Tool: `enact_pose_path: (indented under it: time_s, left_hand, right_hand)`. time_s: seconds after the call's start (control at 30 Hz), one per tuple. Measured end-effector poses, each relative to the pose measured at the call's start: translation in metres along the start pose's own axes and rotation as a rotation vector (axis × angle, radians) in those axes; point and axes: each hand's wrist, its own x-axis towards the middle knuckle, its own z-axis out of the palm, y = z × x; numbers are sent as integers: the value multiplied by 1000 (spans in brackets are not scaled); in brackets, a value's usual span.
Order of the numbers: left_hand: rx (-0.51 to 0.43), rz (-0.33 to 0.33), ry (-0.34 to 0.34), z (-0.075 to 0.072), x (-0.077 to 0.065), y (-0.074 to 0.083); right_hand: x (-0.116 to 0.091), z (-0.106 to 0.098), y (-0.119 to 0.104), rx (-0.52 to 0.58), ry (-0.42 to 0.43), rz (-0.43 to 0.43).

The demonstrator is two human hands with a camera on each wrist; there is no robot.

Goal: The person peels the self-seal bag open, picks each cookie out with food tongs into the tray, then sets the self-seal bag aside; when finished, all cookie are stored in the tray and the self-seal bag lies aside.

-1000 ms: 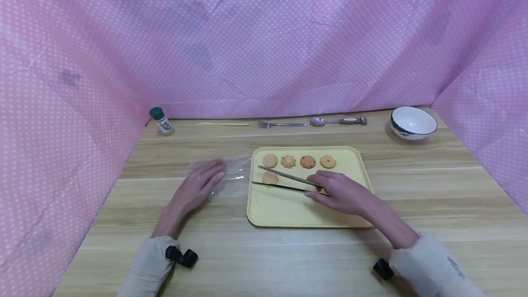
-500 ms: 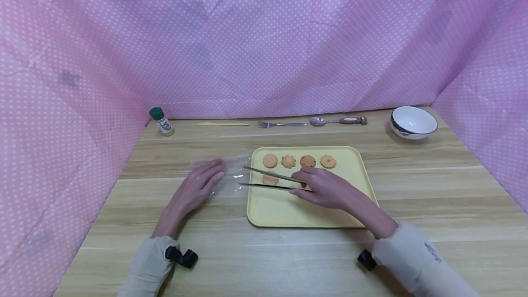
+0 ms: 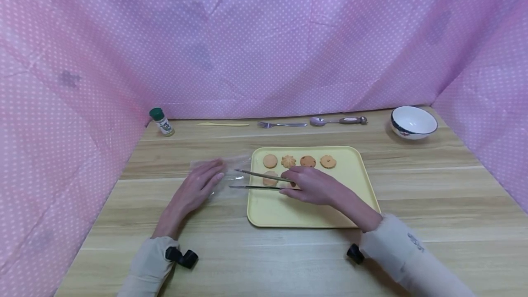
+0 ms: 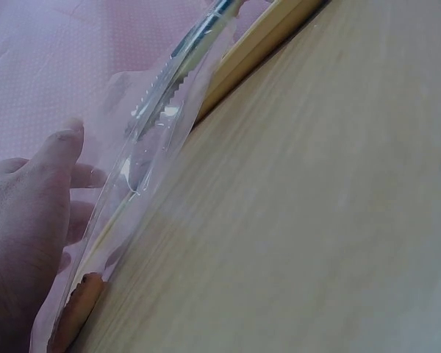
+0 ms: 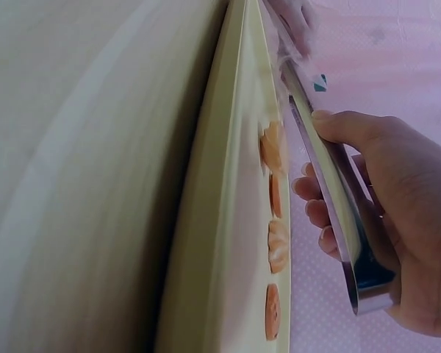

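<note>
My left hand [image 3: 202,182] lies over a clear plastic bag [image 3: 235,175], its fingers fairly straight against the film. A brown cookie [image 4: 77,312] shows through the bag in the left wrist view; the left hand hides it in the head view. My right hand [image 3: 311,184] grips metal tongs [image 5: 342,191] between thumb and fingers. The tongs' arms are spread apart, and their serrated tips [image 4: 162,95] show through the bag's film. On the yellow tray [image 3: 297,212], a pale cookie [image 3: 270,181] lies between the tong arms. Behind it runs a row of cookies, including a flower-shaped cookie [image 3: 288,162].
Along the back lie a wooden knife [image 3: 222,124], a fork [image 3: 282,124] and a spoon [image 3: 338,121]. A green-capped shaker bottle [image 3: 162,122] stands back left, a white bowl [image 3: 414,123] back right. A pink dotted cloth [image 3: 264,45] hangs behind the table.
My right hand has moved left with the tongs, carrying their tips from over the tray to the bag. The left hand, bag, tray and cookies look unmoved.
</note>
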Motion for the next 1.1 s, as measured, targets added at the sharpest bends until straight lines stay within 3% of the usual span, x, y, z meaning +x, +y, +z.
enact_pose_path:
  time_s: [1.1]
  left_hand:
    - [-6, 21, 7, -1, 0, 0]
  right_hand:
    - [56, 17, -24, -86, -112, -117]
